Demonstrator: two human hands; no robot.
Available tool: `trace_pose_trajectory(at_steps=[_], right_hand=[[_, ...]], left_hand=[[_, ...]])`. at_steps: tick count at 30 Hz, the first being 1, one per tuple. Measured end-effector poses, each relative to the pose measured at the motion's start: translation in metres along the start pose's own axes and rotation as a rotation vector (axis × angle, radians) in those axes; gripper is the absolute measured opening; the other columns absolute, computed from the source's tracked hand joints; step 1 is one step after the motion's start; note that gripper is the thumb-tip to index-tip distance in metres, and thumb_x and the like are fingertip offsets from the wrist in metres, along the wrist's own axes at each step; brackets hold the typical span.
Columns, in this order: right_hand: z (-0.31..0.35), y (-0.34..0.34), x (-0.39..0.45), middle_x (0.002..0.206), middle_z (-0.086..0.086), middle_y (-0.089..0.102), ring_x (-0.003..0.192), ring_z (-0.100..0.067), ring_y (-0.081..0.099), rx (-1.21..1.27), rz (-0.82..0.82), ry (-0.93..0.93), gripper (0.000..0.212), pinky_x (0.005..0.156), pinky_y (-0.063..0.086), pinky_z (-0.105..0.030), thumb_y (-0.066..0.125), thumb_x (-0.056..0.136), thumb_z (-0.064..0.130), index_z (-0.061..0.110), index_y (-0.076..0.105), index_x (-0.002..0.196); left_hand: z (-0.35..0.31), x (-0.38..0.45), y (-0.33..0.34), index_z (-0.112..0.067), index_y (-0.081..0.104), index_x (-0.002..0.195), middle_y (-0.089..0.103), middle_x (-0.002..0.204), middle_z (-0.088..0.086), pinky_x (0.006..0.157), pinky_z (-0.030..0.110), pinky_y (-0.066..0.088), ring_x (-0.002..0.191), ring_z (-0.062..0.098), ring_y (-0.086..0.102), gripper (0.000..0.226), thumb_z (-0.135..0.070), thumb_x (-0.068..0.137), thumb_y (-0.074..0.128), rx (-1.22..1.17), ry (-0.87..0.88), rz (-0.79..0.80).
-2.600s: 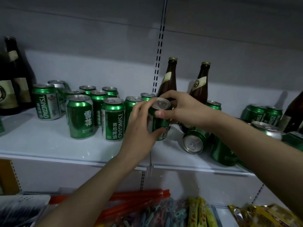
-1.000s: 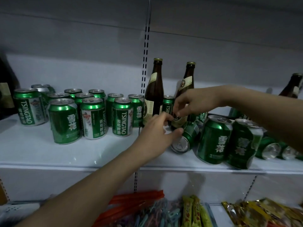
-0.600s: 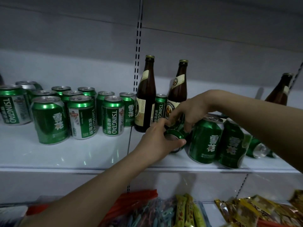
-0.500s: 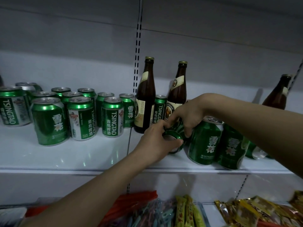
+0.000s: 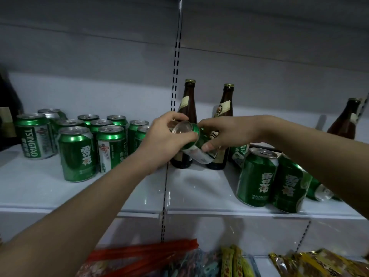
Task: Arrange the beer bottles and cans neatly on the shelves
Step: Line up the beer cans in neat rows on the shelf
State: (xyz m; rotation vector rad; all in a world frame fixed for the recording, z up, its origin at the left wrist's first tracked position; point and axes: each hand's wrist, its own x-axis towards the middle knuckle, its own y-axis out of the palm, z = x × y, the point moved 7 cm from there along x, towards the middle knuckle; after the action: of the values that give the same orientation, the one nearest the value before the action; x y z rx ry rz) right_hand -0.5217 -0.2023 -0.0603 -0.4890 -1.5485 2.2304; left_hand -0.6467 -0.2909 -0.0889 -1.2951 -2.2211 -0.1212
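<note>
both hands hold one green aluminium beer can point(image 5: 194, 139) tilted in the air above the white metal shelf point(image 5: 123, 188).
upright green cans point(image 5: 76, 154) stand grouped at the left; the left hand point(image 5: 165, 139) curls round the held can's silver end, the right hand point(image 5: 223, 133) grips its other end, thumb underneath. two brown glass bottles point(image 5: 187, 108) stand just behind; two leaning green cans point(image 5: 257, 176) sit at the right.

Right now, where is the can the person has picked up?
In the head view the green can is held tilted above the shelf near centre, gripped by the left hand and right hand, just in front of the two brown bottles.
</note>
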Motion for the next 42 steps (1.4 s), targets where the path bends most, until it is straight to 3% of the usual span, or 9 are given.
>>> trace_pose_trajectory(at_steps=[6,9,12,17,20,26,31,37,42], right_hand=[[0.006,0.017,0.005,0.112,-0.003,0.073,0.096,-0.018,0.073,0.418,0.029,0.024,0.032,0.076,0.06,-0.028,0.054,0.099,0.033,0.016,0.056,0.126],[0.009,0.037,0.005,0.118,-0.014,0.071,0.103,-0.029,0.072,0.734,0.128,0.055,0.039,0.085,0.06,-0.035,0.045,0.102,0.035,0.008,0.056,0.128],[0.011,0.053,0.008,0.126,-0.02,0.066,0.11,-0.034,0.068,0.836,0.141,0.054,0.04,0.095,0.056,-0.041,0.042,0.104,0.031,0.005,0.054,0.132],[0.012,0.071,0.013,0.13,-0.012,0.063,0.111,-0.029,0.067,0.722,-0.003,0.057,0.04,0.1,0.053,-0.045,0.048,0.103,0.031,0.013,0.044,0.139],[0.009,0.081,0.018,0.132,-0.009,0.06,0.118,-0.025,0.061,0.718,-0.119,0.07,0.047,0.1,0.051,-0.044,0.051,0.102,0.031,0.014,0.037,0.144],[0.003,0.095,0.031,0.142,-0.01,0.053,0.124,-0.02,0.052,0.749,-0.213,0.085,0.05,0.09,0.047,-0.027,0.052,0.102,0.026,0.01,0.035,0.147],[-0.002,0.1,0.039,0.133,-0.013,0.058,0.122,-0.028,0.057,0.78,-0.259,0.099,0.035,0.107,0.047,-0.045,0.051,0.103,0.018,0.006,0.047,0.136],[-0.005,0.083,0.038,0.115,-0.008,0.064,0.11,-0.027,0.062,0.562,-0.322,0.139,0.024,0.101,0.051,-0.046,0.058,0.099,0.015,0.009,0.056,0.122],[0.003,0.035,0.006,0.095,0.004,0.062,0.085,-0.011,0.061,0.278,-0.549,0.07,0.034,0.082,0.054,-0.033,0.056,0.099,0.016,0.009,0.053,0.132]], left_hand=[[-0.013,0.006,-0.031,-0.023,0.066,0.108,0.064,0.111,-0.004,0.08,0.045,0.06,0.094,0.022,0.07,0.031,-0.027,0.081,0.079,0.003,0.033,-0.059],[-0.015,0.007,-0.038,-0.022,0.067,0.11,0.066,0.111,-0.007,0.082,0.041,0.06,0.089,0.013,0.071,0.029,-0.024,0.082,0.078,0.078,0.048,-0.005],[-0.015,0.007,-0.039,-0.027,0.068,0.107,0.068,0.105,-0.012,0.081,0.039,0.06,0.087,0.008,0.07,0.032,-0.03,0.078,0.081,0.204,0.062,0.043],[-0.012,0.002,-0.039,-0.032,0.059,0.089,0.064,0.097,-0.014,0.077,0.029,0.053,0.091,0.007,0.063,0.032,-0.028,0.072,0.086,0.405,0.11,0.085],[-0.006,0.0,-0.039,-0.032,0.055,0.086,0.064,0.099,-0.01,0.08,0.032,0.052,0.095,0.011,0.062,0.036,-0.021,0.072,0.086,0.451,0.105,0.089],[0.007,0.0,-0.033,-0.032,0.053,0.084,0.062,0.094,-0.011,0.068,0.018,0.043,0.092,0.007,0.059,0.037,-0.018,0.073,0.086,0.554,0.132,0.053],[0.014,0.004,-0.023,-0.022,0.057,0.091,0.057,0.089,-0.014,0.073,0.024,0.043,0.094,0.014,0.059,0.033,-0.013,0.074,0.084,0.594,0.205,0.05],[0.016,0.003,-0.021,-0.024,0.059,0.102,0.054,0.096,-0.016,0.084,0.025,0.049,0.099,0.013,0.059,0.031,-0.01,0.081,0.076,0.639,0.265,0.053],[-0.014,-0.014,-0.012,-0.015,0.062,0.107,0.061,0.105,-0.004,0.085,0.024,0.035,0.102,0.019,0.053,0.028,-0.007,0.082,0.071,0.714,0.527,-0.07]])
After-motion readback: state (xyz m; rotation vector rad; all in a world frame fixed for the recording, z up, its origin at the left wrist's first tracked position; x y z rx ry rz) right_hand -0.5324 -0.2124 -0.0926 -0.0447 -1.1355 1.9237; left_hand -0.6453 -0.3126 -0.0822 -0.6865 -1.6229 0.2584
